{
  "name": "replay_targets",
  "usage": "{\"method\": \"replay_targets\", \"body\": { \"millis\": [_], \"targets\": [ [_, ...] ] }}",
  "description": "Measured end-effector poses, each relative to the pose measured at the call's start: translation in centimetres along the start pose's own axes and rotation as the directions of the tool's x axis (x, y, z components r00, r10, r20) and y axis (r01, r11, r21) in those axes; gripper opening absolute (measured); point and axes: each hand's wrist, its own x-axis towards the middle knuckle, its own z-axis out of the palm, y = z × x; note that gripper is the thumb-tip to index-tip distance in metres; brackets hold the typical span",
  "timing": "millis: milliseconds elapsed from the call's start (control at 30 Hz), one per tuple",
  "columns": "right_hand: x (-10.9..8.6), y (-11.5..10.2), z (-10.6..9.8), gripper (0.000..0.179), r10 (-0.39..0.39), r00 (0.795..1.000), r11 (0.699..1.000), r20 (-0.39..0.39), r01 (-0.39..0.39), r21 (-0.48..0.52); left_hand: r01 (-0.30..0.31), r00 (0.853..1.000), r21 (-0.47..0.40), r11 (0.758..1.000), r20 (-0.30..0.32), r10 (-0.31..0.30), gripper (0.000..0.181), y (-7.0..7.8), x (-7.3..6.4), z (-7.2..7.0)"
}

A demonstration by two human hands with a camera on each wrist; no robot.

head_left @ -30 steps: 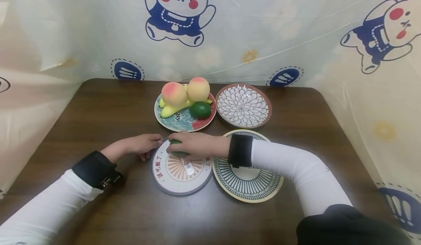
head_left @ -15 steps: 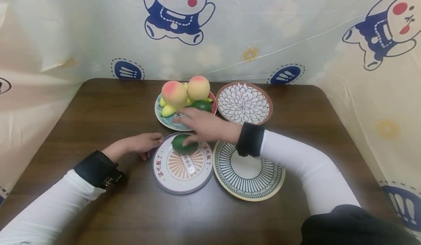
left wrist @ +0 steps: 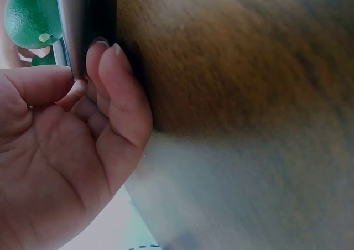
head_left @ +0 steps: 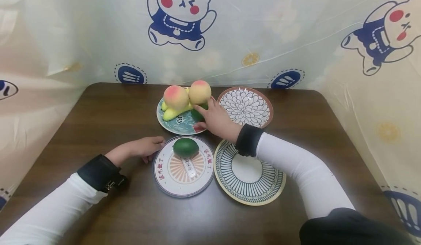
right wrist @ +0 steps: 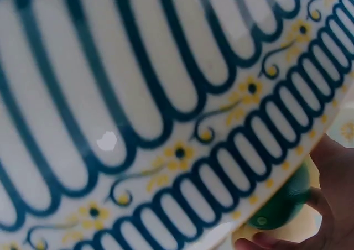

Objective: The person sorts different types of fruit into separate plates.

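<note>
My left hand (head_left: 143, 148) is at the left rim of a white plate (head_left: 182, 187) with red lettering. In the left wrist view its thumb lies on the plate's edge, the curled fingers (left wrist: 119, 100) underneath. One green avocado (head_left: 185, 147) lies on that plate. My right hand (head_left: 218, 120) reaches over the right side of the colourful fruit plate (head_left: 177, 128), thumb and fingers around a second avocado (head_left: 196, 116), which they partly hide. The right wrist view shows this avocado (right wrist: 285, 203) between the fingers, past a plate rim.
Two peaches (head_left: 176, 97) and bananas (head_left: 174, 113) share the fruit plate. A brown-rimmed petal-patterned dish (head_left: 245, 106) stands at the back right. A green-striped plate (head_left: 250, 190) lies under my right forearm. The patterned curtain (head_left: 230, 33) hangs behind the wooden table (head_left: 108, 109).
My right hand has let go of one avocado on the white plate, then moved back and right to the other on the fruit plate. My left hand has stayed at the rim.
</note>
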Motion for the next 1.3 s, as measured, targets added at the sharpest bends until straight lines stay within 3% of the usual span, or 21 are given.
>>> {"method": "replay_targets", "body": {
  "millis": [133,300,633,800,933,1067,1167,1300],
  "targets": [
    [0.4,0.0,0.5,0.077,0.030,0.999,0.998,0.042,-0.032,0.059,0.003,1.000,-0.002,1.000,0.001,-0.003,0.027,-0.1,0.0,0.0],
    [1.2,0.0,0.7,0.079,0.013,0.997,0.993,0.072,-0.021,0.116,0.004,1.000,0.003,1.000,0.008,-0.004,0.026,-0.1,0.0,-0.2],
    [2.3,-0.4,0.7,0.061,-0.053,0.990,0.996,0.133,0.043,0.079,-0.019,1.000,0.014,1.000,-0.003,0.019,0.025,-0.2,0.2,-0.2],
    [2.1,-0.4,0.6,0.059,-0.094,0.987,0.989,0.129,0.078,0.125,-0.017,1.000,0.012,1.000,-0.002,0.018,0.026,-0.2,0.0,-0.1],
    [0.7,-1.0,-1.0,0.056,-0.154,0.986,0.971,0.060,0.140,0.191,-0.009,1.000,0.022,1.000,0.000,0.009,0.027,-0.3,0.1,-0.2],
    [-2.0,-3.1,-3.5,0.059,-0.248,0.969,0.946,-0.006,0.243,0.216,-0.014,1.000,0.023,1.000,0.001,0.014,0.027,-0.2,0.0,-0.3],
    [-4.6,-5.2,-4.2,0.061,-0.321,0.946,0.929,0.049,0.304,0.212,-0.020,1.000,0.016,1.000,-0.002,0.020,0.027,-0.2,0.1,-0.1],
    [-7.3,-7.7,-3.1,0.057,-0.385,0.902,0.921,0.196,0.361,0.148,-0.032,0.999,0.011,0.999,-0.012,0.032,0.028,-0.4,0.2,0.1]
  ]
}}
